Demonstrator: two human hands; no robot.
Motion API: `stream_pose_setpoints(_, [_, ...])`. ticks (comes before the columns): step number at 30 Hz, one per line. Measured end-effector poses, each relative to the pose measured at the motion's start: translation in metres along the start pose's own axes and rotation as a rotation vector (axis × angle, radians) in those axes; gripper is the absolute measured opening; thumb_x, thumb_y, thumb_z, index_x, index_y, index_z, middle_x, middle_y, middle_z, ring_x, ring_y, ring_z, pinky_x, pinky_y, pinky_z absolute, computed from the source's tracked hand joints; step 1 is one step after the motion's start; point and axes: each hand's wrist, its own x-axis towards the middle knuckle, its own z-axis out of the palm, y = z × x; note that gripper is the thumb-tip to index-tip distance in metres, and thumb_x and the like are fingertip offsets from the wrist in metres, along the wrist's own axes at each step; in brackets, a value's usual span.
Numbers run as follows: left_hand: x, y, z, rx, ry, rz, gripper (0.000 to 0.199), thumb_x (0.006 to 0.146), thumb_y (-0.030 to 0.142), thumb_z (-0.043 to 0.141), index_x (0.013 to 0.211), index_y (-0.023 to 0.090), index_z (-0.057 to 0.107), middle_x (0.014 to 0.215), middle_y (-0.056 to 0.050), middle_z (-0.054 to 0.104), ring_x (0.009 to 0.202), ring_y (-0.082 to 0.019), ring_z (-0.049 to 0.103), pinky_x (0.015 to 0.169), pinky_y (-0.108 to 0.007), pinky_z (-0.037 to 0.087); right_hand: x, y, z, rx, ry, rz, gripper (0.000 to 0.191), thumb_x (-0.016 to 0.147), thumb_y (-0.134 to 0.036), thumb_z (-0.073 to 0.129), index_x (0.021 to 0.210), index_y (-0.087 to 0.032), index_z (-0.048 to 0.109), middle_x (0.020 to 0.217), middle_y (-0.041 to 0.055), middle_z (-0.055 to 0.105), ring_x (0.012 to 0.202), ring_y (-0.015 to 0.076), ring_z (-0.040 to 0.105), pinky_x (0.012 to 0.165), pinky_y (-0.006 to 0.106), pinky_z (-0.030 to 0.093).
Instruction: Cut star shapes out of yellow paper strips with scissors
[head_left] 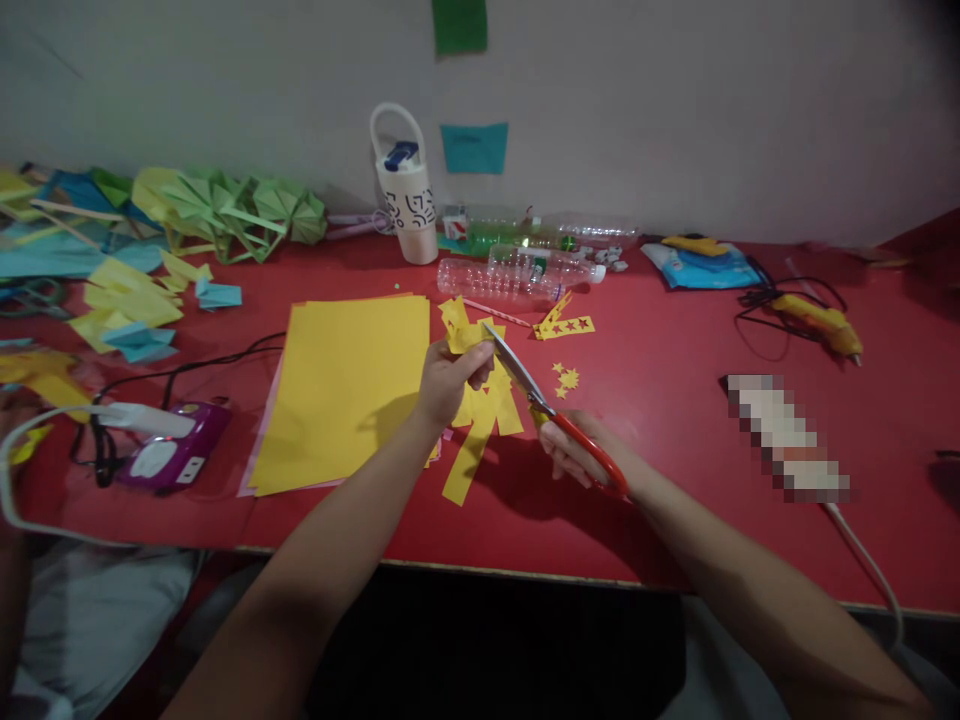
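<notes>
My left hand (448, 378) pinches a piece of yellow paper (460, 332) above the red table. In my right hand (574, 450) are large scissors (581, 445) with red handles, their blades pointing up and left to the edge of that paper. How far the blades are apart is hard to make out. Below my hands lie yellow paper strips (471, 462), partly hidden by the left hand. Several small yellow paper stars (568, 379) rest just beyond the scissors. A folded yellow strip with star-shaped holes (574, 327) sits farther back.
Left of my hands is a stack of yellow sheets (349, 390). A purple power socket (176, 447) with cables stands further left. Clear plastic bottles (502, 278) and a white tumbler (407, 205) line the back. A yellow glue gun (817, 325) lies at right.
</notes>
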Motion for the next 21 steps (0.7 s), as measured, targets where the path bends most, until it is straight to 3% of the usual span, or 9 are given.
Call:
stream_pose_setpoints(11, [0.0016,0.0057,0.0025,-0.094,0.020,-0.063,0.026,0.066,0.029,0.068,0.045,0.018,0.059,0.039,0.003,0.052,0.036,-0.005,0.044,0.037,-0.019,0.034,0.0005,0.0038,-0.0032,-0.009,0.008,0.009,0.053,0.081,-0.071,0.057,0.063,-0.023,0.043,0.037,-0.0124,0.037,0.027,0.0054,0.036,0.045,0.026,0.051])
stream_pose_setpoints(16, [0.0037,0.0035,0.0002,-0.134,0.006,-0.072,0.040,0.066,0.029,0.069,0.038,0.018,0.043,0.039,0.003,0.053,0.035,-0.004,0.044,0.037,-0.019,0.034,0.0018,0.0043,-0.0038,-0.008,0.014,0.020,0.048,0.082,-0.063,0.062,0.063,-0.023,0.044,0.035,-0.0127,0.037,0.026,0.0051,0.035,0.047,0.026,0.053])
stream_pose_setpoints(21, [0.0054,0.0027,-0.0006,-0.133,0.052,-0.034,0.026,0.068,0.029,0.065,0.048,0.019,0.052,0.043,0.005,0.052,0.038,-0.006,0.049,0.039,-0.019,0.038,0.0022,0.0026,-0.0041,-0.030,0.040,0.032,0.051,0.079,-0.067,0.062,0.062,-0.023,0.044,0.035,-0.0117,0.038,0.027,0.0060,0.039,0.042,0.025,0.050])
